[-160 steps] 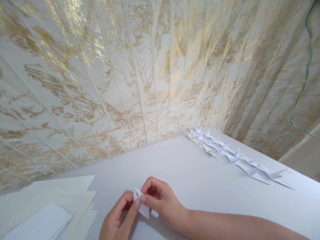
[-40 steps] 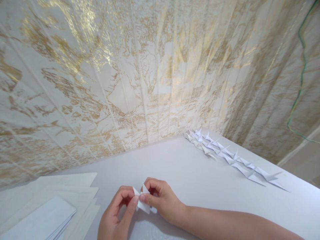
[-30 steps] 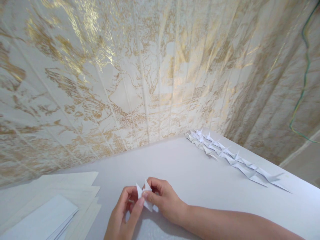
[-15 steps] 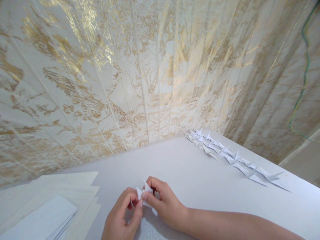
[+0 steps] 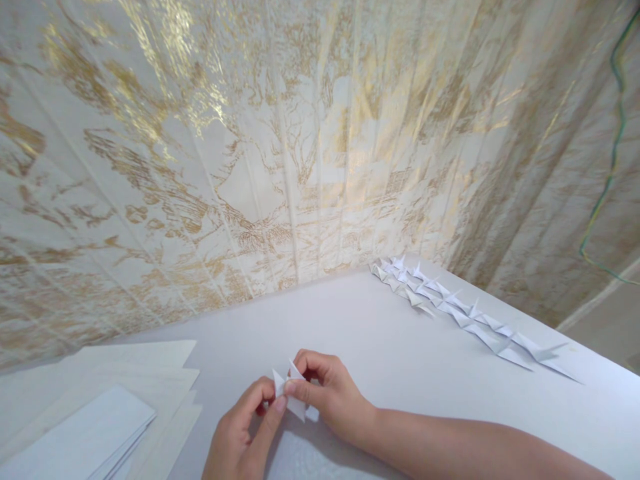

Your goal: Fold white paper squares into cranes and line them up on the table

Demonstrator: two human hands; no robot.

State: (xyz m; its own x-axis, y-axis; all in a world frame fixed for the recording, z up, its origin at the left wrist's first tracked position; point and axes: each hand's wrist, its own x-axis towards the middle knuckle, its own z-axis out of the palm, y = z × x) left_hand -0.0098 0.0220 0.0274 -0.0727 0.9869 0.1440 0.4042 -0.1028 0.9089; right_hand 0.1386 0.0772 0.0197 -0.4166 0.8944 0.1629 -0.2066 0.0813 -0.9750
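Note:
Between my two hands is a small folded piece of white paper, with pointed flaps sticking up and one point hanging down. My left hand pinches its left side between thumb and forefinger. On the other side, my right hand grips it with thumb and curled fingers, the two thumb tips close together. Fingers cover much of the paper, so its full shape is hidden. At the far right of the table, several folded white paper cranes stand in rows.
Large white paper sheets lie fanned at the left of the white table, with a smaller stack of folded paper on top. A gold-patterned curtain hangs along the back edge. A green-yellow cord dangles at right.
My right hand has shifted slightly, and the folded paper has turned a little, so more of its lower point shows. My left hand keeps its pinch. The cranes and sheets stay put.

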